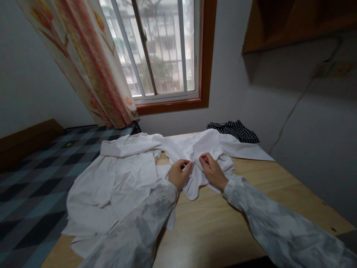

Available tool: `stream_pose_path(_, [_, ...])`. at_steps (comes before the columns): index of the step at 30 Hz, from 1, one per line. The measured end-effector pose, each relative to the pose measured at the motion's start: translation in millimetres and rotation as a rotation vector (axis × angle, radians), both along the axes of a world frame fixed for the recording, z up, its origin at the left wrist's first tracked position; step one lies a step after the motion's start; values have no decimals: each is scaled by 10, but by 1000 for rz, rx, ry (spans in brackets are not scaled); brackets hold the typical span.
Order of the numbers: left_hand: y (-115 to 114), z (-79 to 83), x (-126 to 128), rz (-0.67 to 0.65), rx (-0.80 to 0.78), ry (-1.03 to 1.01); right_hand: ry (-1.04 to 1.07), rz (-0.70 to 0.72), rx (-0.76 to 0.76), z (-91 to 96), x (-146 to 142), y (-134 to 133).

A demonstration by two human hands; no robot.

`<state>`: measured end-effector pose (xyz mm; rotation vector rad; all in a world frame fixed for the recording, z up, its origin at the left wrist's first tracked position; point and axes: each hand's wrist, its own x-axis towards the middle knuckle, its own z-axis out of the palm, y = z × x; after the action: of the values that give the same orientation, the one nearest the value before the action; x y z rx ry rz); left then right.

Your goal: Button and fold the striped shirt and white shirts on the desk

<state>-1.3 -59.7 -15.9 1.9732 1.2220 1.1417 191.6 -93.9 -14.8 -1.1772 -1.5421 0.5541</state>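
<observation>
The left hand (180, 174) and right hand (212, 170) pinch the front of a white long-sleeved fabric shirt (208, 140) midway along a pale wooden table (209, 227); light, even tension should keep the edges aligned. Blue-and-black checked bedding (36, 197) lies leftmost, then a floral curtain (92, 67), a brown-framed window (164, 56) and black-and-white striped cloth (235, 131).
</observation>
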Motion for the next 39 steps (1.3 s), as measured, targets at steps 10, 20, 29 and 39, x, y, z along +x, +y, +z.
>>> stream_pose_path(10, [-78,81,15,16,39,166,103,-133,63,-16,53,20])
stream_pose_path(20, [-120,112,28,35,33,190,-161,-23,114,42,-7,-81])
stream_pose_path(29, [-83,77,14,-39,20,108,-154,35,99,43,3,-88])
stream_pose_path(39, [-85,95,27,-119,12,24,-78,42,38,13,-9,-66])
